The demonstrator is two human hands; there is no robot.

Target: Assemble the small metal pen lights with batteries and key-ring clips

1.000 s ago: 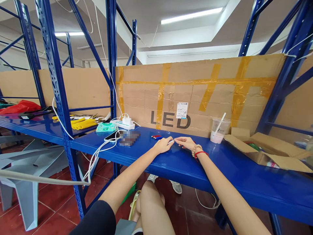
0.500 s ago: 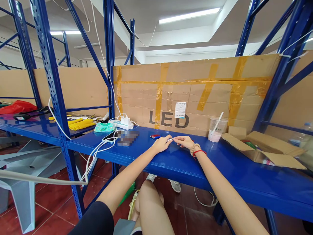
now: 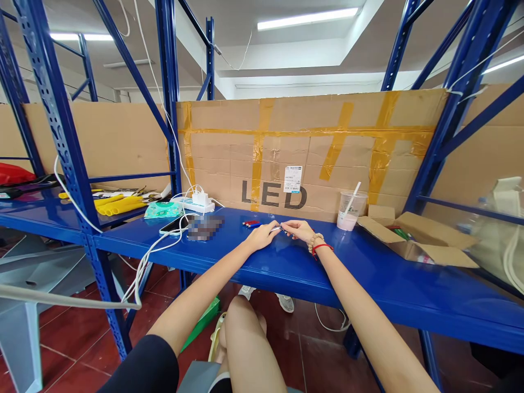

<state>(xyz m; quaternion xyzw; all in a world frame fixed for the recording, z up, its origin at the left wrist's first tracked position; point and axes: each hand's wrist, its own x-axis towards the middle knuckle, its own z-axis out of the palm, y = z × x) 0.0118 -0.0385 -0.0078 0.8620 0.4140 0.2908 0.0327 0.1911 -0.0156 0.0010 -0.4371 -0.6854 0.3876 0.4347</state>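
My left hand and my right hand meet over the blue shelf, fingers pinched together. Between their fingertips is a small thin silvery piece, too small to name. Both hands rest on the shelf surface. A red cord and a bead bracelet circle my right wrist. Just beyond my left hand lie a few small red and blue pen-like pieces.
A plastic cup with a straw and an open cardboard box stand to the right. A phone, white cables, a power strip and a tissue pack lie left. A taped cardboard wall marked LED backs the shelf.
My hands have kept their pinch on the small piece. The camera has turned to the right, so everything has shifted left and a pale bag has come into view at the far right.
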